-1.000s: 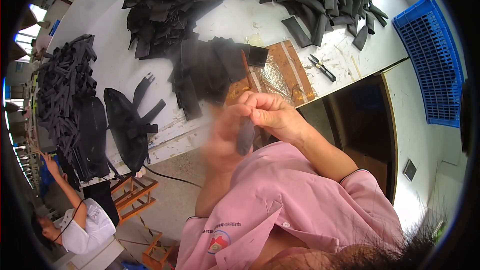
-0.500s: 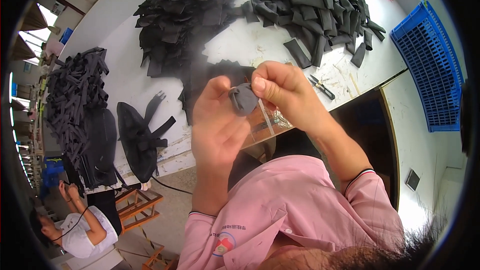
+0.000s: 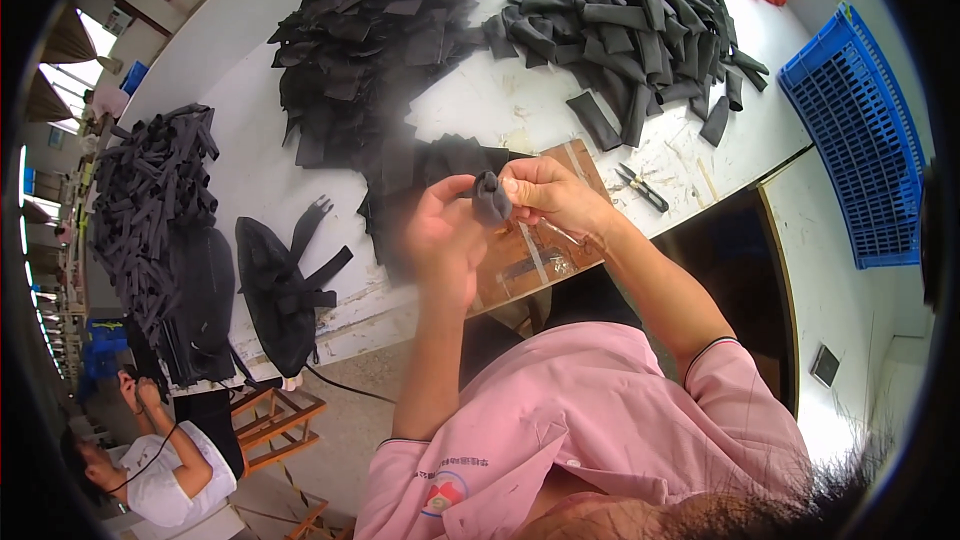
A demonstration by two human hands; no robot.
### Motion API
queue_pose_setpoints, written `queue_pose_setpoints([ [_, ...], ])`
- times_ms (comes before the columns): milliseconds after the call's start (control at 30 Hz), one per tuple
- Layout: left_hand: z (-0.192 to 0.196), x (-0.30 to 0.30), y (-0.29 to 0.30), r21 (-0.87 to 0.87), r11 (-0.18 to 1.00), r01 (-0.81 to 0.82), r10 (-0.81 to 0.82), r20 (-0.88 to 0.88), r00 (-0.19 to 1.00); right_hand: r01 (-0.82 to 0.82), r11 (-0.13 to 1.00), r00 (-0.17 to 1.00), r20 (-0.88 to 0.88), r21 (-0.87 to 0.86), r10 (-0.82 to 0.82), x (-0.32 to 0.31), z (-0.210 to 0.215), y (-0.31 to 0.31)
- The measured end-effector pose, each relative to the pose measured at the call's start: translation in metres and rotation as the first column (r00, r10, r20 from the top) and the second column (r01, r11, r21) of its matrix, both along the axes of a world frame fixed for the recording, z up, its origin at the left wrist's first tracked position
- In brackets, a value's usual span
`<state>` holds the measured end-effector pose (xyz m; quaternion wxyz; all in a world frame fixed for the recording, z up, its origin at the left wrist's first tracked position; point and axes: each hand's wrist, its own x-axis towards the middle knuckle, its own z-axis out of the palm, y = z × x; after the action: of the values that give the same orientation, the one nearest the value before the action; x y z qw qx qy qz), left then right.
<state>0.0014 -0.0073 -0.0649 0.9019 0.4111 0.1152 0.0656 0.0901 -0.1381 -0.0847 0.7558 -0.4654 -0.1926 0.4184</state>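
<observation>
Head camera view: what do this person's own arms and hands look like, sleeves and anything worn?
Both forearms are bare, and the left hand and right hand wear no gloves. Short pink shirt sleeves end above the elbows, the right one showing a thin dark-and-white trimmed cuff. No rings or wristbands are visible; the left hand is blurred.

Workshop, worktable [image 3: 250,155], black cut-piece piles [image 3: 385,40]

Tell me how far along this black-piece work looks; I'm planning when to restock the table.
Possibly done: the heap of rolled black tubes at the table's far right. In hand: both the left hand and right hand grip one small black piece, half curled. Left: a large heap of flat black pieces and a smaller stack just behind the hands.
</observation>
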Motion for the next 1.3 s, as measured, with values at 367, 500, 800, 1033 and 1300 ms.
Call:
queue_pose_setpoints([
  [367,-0.010,-0.007,-0.002,0.242,0.970,-0.027,0.024,0.015,1.000,-0.084,0.996,0.993,0.083,0.030,0.082,0.004,-0.015,0.001],
  [500,0.006,0.004,0.001,0.774,0.569,-0.276,0.079,0.283,0.956,0.003,0.985,0.983,0.180,-0.174,0.029,0.003,-0.003,-0.002],
  [800,0.016,0.002,-0.002,0.160,0.927,-0.340,0.246,0.424,0.872,0.575,0.763,-0.032,0.924,-0.295,0.382,-0.017,0.066,-0.009],
  [1033,0.015,0.009,-0.006,0.276,0.957,-0.093,0.011,0.285,0.958,0.485,0.842,0.200,0.967,-0.237,0.157,-0.018,0.022,-0.010],
  [1300,0.020,0.024,0.002,0.880,0.476,0.005,-0.190,0.097,0.977,0.423,0.883,0.400,0.916,-0.205,0.021,-0.015,-0.014,-0.012],
])
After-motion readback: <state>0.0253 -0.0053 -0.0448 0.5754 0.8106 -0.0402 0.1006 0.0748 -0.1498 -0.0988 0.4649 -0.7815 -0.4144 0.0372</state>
